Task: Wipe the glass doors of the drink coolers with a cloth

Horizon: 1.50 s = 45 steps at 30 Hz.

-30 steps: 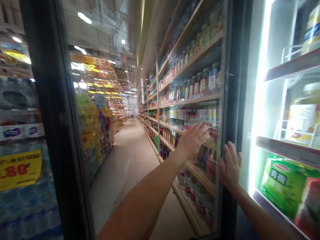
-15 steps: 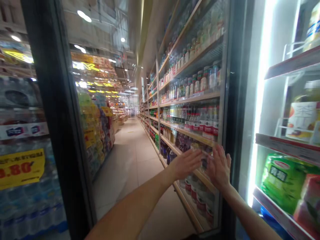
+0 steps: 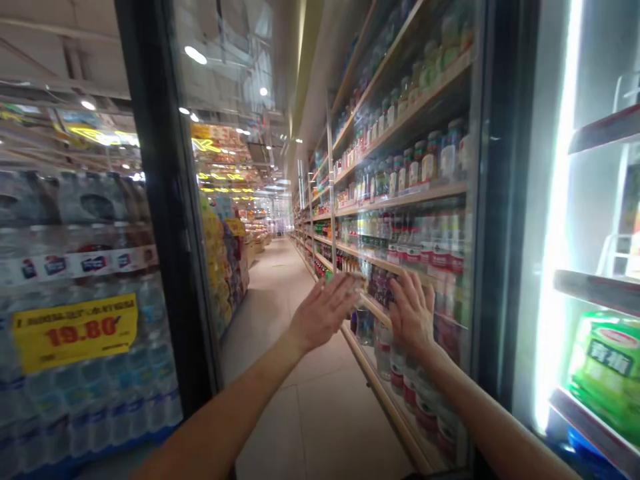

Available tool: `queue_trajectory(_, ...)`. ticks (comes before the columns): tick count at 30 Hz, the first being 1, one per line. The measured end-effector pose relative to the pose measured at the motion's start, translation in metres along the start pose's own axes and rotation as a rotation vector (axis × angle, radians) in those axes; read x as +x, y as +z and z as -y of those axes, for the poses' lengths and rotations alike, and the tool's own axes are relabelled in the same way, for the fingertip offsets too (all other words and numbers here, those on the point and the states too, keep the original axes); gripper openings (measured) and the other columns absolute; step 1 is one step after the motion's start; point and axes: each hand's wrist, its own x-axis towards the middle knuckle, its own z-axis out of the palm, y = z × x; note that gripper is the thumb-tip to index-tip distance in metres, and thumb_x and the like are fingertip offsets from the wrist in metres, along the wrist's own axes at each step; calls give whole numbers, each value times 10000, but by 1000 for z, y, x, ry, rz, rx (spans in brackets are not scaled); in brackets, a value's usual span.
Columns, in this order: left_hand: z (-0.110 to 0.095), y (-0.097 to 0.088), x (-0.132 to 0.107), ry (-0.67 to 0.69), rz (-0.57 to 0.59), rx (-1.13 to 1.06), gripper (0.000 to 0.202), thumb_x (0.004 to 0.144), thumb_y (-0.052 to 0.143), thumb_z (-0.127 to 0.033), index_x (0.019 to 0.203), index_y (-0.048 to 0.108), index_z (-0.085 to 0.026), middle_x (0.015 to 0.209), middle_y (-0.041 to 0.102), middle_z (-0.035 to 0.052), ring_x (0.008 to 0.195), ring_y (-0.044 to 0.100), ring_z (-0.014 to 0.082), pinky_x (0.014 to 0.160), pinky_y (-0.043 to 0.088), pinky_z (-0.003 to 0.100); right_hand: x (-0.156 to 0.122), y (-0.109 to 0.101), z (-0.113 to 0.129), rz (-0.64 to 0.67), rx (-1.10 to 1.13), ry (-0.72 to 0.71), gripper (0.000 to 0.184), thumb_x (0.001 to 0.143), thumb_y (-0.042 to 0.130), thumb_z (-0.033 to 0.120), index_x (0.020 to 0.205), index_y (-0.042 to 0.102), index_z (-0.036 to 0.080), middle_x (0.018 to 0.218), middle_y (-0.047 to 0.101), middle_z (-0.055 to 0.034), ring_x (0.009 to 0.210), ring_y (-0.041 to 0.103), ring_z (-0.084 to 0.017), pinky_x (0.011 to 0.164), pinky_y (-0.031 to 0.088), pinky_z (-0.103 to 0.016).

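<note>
My left hand [image 3: 324, 315] is raised with its fingers stretched out and holds nothing. To its right, my right hand [image 3: 414, 312] is up too, fingers spread, also with nothing in it. Both hands are at the glass pane of a cooler door with a dark frame [image 3: 157, 200]; whether the palms touch the glass I cannot tell. Bottles on long shelves [image 3: 400, 197] show in the glass behind the hands, by reflection or straight through, which is unclear. A small gap separates the two hands.
Lit cooler shelves [image 3: 595, 293] stand at the right, bearing a green pack [image 3: 607, 373]. Stacked packs of bottled drinks [image 3: 90, 400] fill the left, with a yellow price sign [image 3: 75, 332]. A pale tiled floor [image 3: 273, 280] runs down an aisle between shelves.
My view has shifted left, so the door frame and cooler shelves sit further right. Both hands have moved left across the glass, and the gap between them has widened.
</note>
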Motion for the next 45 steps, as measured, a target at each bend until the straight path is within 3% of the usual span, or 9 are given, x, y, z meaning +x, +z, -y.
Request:
queue_trajectory(7,13,-14,-47,404,142,-145,389,866,429,-254,1251,483,-249,1459,308,14,1366,222,161,1130,139,353,-2,-2,18,41,45,-75,577,847,457,193,1397,287,235,1435,367,-113,1368,243,-242,1097,148,-510)
queue_trajectory(12,35,-27,-78,1,109,3,455,844,469,-245,1299,439,-250,1434,354,46,1384,156,198,1130,98,418,1,-7,32,13,88,-88,552,839,460,200,1374,331,241,1438,363,-104,1366,246,-250,1101,144,-509)
queue_trajectory(17,36,-32,-110,376,189,-133,369,863,439,-296,1225,500,-331,1432,350,-59,1362,226,122,1130,141,334,3,-8,50,65,145,-165,551,840,448,186,1375,333,251,1414,403,-99,1352,285,-239,1109,142,-499)
queue_trajectory(23,50,-40,-122,-322,65,95,581,813,514,-235,1366,336,-261,1408,392,92,1358,242,219,1110,182,442,5,-5,57,46,155,-146,548,837,442,190,1373,340,251,1449,345,-101,1348,291,-257,1104,140,-516)
queue_trajectory(28,41,-43,-151,-18,154,-19,483,834,505,-276,1303,406,-339,1359,469,-4,1331,304,133,1131,145,354,9,-6,61,78,187,-205,531,836,464,186,1356,366,239,1424,388,-102,1351,286,-244,1108,147,-502)
queue_trajectory(33,51,-45,-138,-529,5,140,578,812,506,-179,1363,334,-214,1441,321,141,1379,158,251,1086,230,469,15,-5,68,38,188,-181,531,839,453,186,1358,366,252,1441,360,-97,1348,291,-251,1104,150,-511)
queue_trajectory(38,44,-41,-139,-69,98,23,552,819,520,-241,1341,356,-310,1399,418,17,1351,256,153,1123,187,353,20,-5,73,61,207,-228,552,833,457,177,1370,346,246,1439,366,-93,1350,289,-238,1108,156,-501)
queue_trajectory(43,62,-42,-110,-505,-32,146,594,811,502,-184,1374,316,-226,1451,301,128,1378,156,240,1094,228,453,31,1,77,20,192,-200,527,840,442,180,1358,359,236,1418,396,-102,1355,277,-241,1106,149,-514)
queue_trajectory(45,63,-41,-99,-381,-42,135,583,813,500,-192,1368,324,-209,1458,287,126,1384,134,230,1095,234,426,35,4,80,30,181,-198,519,842,439,177,1354,367,227,1409,409,-104,1360,266,-239,1109,138,-513)
